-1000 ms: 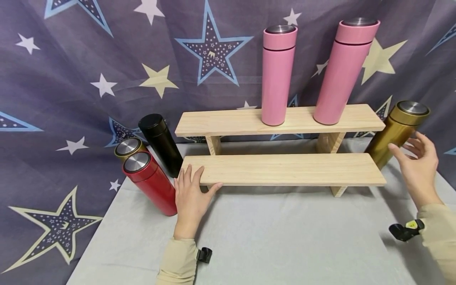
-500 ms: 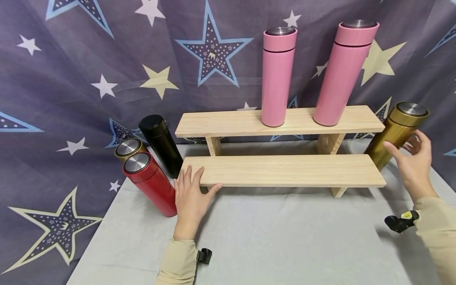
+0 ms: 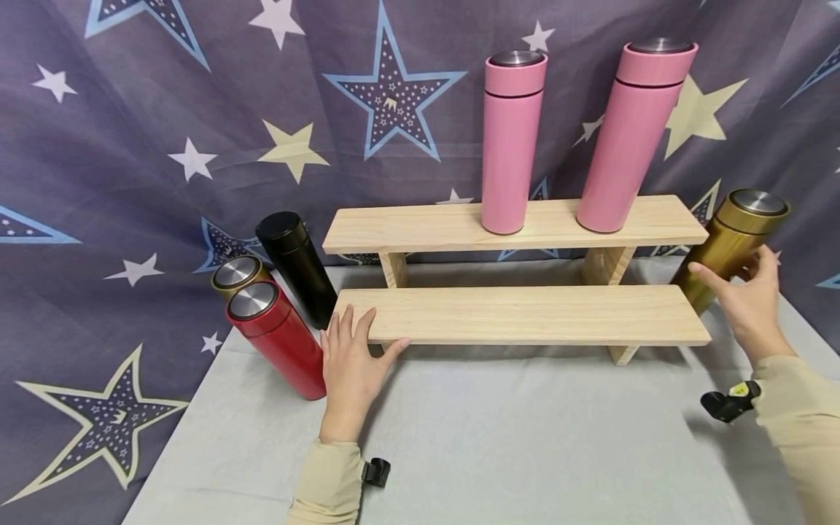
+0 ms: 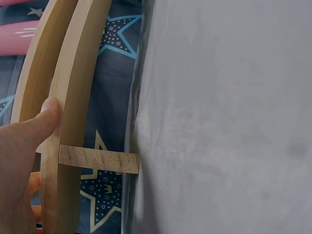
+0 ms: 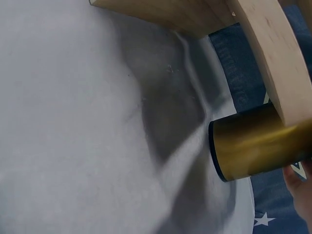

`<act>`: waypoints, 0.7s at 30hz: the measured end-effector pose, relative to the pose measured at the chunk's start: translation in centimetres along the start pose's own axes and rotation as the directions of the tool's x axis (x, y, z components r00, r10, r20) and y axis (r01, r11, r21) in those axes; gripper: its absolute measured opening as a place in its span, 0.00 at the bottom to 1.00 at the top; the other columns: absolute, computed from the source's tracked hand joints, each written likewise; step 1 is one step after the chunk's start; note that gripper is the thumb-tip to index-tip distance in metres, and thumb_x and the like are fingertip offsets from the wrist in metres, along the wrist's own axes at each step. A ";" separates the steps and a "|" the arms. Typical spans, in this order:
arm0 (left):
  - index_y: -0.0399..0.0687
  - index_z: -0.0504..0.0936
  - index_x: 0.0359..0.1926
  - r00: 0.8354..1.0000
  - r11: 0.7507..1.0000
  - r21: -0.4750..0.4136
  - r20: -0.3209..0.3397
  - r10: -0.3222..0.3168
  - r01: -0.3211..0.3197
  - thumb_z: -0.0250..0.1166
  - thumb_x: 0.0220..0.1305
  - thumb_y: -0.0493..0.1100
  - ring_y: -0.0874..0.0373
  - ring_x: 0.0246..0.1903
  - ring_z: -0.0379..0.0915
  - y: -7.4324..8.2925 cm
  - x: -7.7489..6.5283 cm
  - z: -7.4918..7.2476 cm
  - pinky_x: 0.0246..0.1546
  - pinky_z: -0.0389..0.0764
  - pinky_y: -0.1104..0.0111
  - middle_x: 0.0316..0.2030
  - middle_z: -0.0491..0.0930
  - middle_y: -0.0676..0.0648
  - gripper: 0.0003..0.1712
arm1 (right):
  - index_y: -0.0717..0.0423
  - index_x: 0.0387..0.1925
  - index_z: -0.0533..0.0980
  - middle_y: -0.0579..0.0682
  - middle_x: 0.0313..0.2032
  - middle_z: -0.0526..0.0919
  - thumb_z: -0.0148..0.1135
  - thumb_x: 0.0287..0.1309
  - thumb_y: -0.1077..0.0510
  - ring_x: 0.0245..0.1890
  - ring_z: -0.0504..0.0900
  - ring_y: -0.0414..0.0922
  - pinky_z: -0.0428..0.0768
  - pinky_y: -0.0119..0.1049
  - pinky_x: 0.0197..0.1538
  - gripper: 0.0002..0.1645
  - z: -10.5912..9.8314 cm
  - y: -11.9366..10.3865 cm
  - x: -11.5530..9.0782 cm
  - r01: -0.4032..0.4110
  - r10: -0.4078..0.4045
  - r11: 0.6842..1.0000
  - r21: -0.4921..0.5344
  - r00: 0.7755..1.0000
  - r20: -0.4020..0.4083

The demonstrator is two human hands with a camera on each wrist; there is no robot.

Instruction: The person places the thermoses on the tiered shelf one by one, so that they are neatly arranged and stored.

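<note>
My left hand [image 3: 354,372] rests on the left end of the lower board of a two-tier wooden shelf [image 3: 525,313], fingers spread on top and thumb at the front edge. In the left wrist view the thumb presses that board's edge. At the shelf's right end stands a gold thermos bottle [image 3: 741,226] with a silver lid top. My right hand [image 3: 751,306] holds its right side, thumb across the front and fingers partly hidden behind. The bottle's base meets the table in the right wrist view. Two pink thermos bottles [image 3: 512,146] stand on the upper board.
Left of the shelf a red bottle [image 3: 282,343], a black bottle [image 3: 298,266] and another gold bottle [image 3: 236,271] stand close together on the grey-covered table [image 3: 525,437]. A star-patterned curtain [image 3: 216,80] hangs right behind the shelf.
My right hand has moved left onto the gold bottle, its thumb sliding across the bottle's front. My left hand has stayed on the shelf, and the bottles stand where they were.
</note>
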State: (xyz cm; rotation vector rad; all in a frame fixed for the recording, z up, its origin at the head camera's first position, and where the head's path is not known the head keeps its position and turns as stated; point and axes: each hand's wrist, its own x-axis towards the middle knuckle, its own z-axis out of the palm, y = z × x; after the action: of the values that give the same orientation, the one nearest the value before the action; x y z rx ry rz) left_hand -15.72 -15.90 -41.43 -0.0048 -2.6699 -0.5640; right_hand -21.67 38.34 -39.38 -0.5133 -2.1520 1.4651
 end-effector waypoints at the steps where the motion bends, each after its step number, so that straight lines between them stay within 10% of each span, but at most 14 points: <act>1: 0.49 0.74 0.66 1.000 1.000 0.001 -0.001 0.001 -0.001 0.70 0.52 0.70 0.38 0.73 0.47 0.0 0.0 0.0 0.72 0.44 0.43 0.70 0.62 0.34 0.47 | 0.38 0.72 0.58 0.26 0.46 0.66 0.73 0.54 0.55 0.50 0.65 0.29 0.60 0.27 0.58 0.48 0.1 0.0 0.0 -0.004 0.004 1.000 -0.004 1.000 -0.003; 21: 0.49 0.74 0.66 1.000 1.000 -0.005 0.004 -0.006 0.006 0.69 0.52 0.70 0.38 0.73 0.47 0.0 0.0 0.0 0.71 0.45 0.42 0.70 0.61 0.34 0.47 | 0.36 0.68 0.64 0.28 0.46 0.68 0.74 0.52 0.55 0.48 0.67 0.29 0.63 0.26 0.54 0.43 0.1 -0.1 -0.4 -0.009 0.009 1.000 0.011 0.997 -0.077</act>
State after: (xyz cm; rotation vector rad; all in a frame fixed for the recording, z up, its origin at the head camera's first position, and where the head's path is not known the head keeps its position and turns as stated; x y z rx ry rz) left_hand -15.71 -15.94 -41.46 -0.0001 -2.6733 -0.5737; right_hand -21.44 38.03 -39.35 -0.5673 -2.0834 1.4368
